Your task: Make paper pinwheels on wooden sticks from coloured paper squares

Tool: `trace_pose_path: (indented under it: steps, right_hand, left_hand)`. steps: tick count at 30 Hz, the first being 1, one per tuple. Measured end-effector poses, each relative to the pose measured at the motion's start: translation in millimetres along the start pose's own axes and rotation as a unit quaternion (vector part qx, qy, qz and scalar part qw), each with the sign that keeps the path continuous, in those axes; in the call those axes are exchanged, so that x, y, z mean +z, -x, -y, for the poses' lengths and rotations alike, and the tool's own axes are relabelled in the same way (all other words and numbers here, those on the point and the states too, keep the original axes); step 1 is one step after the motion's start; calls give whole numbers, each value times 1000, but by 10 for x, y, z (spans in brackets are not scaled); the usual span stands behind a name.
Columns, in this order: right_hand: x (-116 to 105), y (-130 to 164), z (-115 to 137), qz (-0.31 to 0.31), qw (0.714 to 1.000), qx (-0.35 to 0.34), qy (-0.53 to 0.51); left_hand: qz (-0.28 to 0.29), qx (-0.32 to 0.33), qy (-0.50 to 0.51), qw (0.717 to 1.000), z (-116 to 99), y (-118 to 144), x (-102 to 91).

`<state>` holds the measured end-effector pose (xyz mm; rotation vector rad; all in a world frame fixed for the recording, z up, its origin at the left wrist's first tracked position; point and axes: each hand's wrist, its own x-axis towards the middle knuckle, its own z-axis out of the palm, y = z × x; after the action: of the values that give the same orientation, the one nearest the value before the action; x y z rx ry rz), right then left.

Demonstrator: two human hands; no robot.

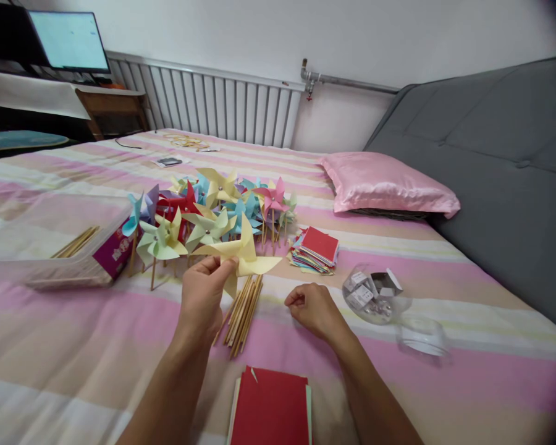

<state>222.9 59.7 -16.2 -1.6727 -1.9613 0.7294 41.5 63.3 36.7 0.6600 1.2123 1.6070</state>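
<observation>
**Yellow pinwheel pinched up over the stick bundle**

Nearest me lay a stack of red paper (271, 408) on the striped bed (50, 346), square to my forearms, probably so sheets came easily to hand. My left hand (202, 300) held a yellow pinwheel (241, 253) just above the bed, thumb and fingers pressed together on its lower vane, which kept the wheel's face turned up toward me. My right hand (312, 307) rested on the bed, its grip curled nearly shut; whether anything small sat inside it I could not tell. Between the hands lay a bundle of wooden sticks (243, 315). To the right, a clear container (373, 296) lay tipped with its lid (421, 334) beside it. Farther off stood a stack of cut paper squares (315, 249) and the finished pinwheels (204, 210), on their sticks.
</observation>
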Motion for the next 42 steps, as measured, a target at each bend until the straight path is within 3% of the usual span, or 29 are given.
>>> trace_pose_path:
  steps: [8, 17, 23, 31, 33, 37, 42]
  right_hand:
    - [-76, 2, 13, -56, 989, 15, -139]
    - [-159, 35, 112, -106, 953, -1, -284]
    - [-217, 97, 158, -151, 946, -6, -287]
    - [-339, 248, 311, -290, 921, -68, -250]
    - [-354, 294, 357, -290, 919, -89, -252]
    - [-330, 362, 434, -229, 932, -116, -254]
    - [-246, 353, 463, -197, 950, -120, -211]
  left_hand:
    - [26, -4, 1, 1000, 2, 34, 15]
    - [24, -3, -2, 1000, 10, 34, 22]
    - [29, 6, -22, 999, 35, 51, 50]
    - [72, 51, -95, 992, 225, 111, 81]
    - [84, 59, -113, 988, 253, 139, 96]
    - [104, 58, -136, 984, 256, 217, 154]
    - [147, -20, -109, 983, 251, 284, 198]
